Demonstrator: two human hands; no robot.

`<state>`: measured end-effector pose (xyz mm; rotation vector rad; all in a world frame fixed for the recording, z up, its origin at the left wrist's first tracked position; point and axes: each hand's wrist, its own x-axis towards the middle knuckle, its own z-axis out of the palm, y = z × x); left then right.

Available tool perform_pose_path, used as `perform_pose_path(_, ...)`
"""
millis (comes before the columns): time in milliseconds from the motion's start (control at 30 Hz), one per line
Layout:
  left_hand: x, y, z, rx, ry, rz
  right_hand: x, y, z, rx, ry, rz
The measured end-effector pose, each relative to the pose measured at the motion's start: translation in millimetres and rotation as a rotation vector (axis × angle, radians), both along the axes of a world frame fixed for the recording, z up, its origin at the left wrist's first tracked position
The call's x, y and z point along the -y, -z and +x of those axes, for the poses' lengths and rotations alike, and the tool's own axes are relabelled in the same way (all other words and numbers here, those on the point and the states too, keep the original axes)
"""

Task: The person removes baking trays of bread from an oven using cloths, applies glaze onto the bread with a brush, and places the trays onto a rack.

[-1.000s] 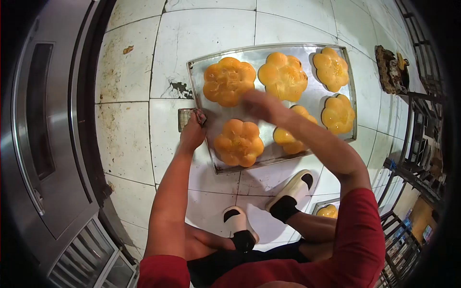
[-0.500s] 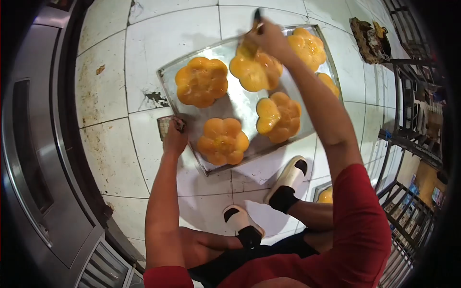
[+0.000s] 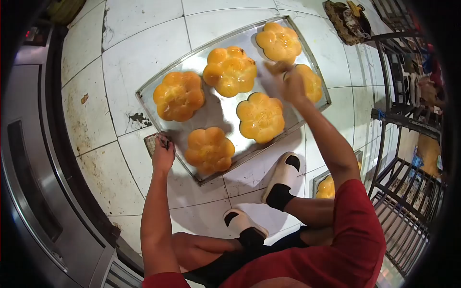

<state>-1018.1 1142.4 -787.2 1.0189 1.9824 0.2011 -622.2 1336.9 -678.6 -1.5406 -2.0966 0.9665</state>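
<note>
A metal tray on the floor holds several glossy, golden, flower-shaped buns. At its left edge, my left hand is closed on a checkered cloth; a dark crumpled part shows at the fingertips. Over the tray's right part is my right hand, blurred, its fingers closed round a brush whose outline is smeared by motion. It is beside the right bun, partly covering it, and just below the top right bun.
My feet in light shoes are just below the tray. A smaller tray with a bun lies by my knee. Metal racks stand at right, a steel-doored unit at left. A ragged brown object lies at upper right.
My right hand moved from the tray's middle to its top edge, then down to its right part. My left hand stayed at the left edge. The camera view has turned and shifted.
</note>
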Motion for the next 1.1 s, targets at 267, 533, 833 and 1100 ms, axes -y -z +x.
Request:
perform_pose_path(267, 7, 10, -6, 0.077, -0.032, 0.102, -52, -26, -45, -0.186, 0.296, -0.056)
perform_pose_path(533, 10, 17, -9, 0.1, 0.034, 0.196, -22, 10, -69, -0.235, -0.547, 0.177)
perform_pose_path(833, 5, 18, -15, 0.219, 0.007, 0.143, -193, 5, 88, 0.137, 0.486, 0.251)
perform_pose_path(1100, 0, 16, -18, 0.224, 0.043, 0.096, -108, 17, 87, -0.165, 0.564, 0.358)
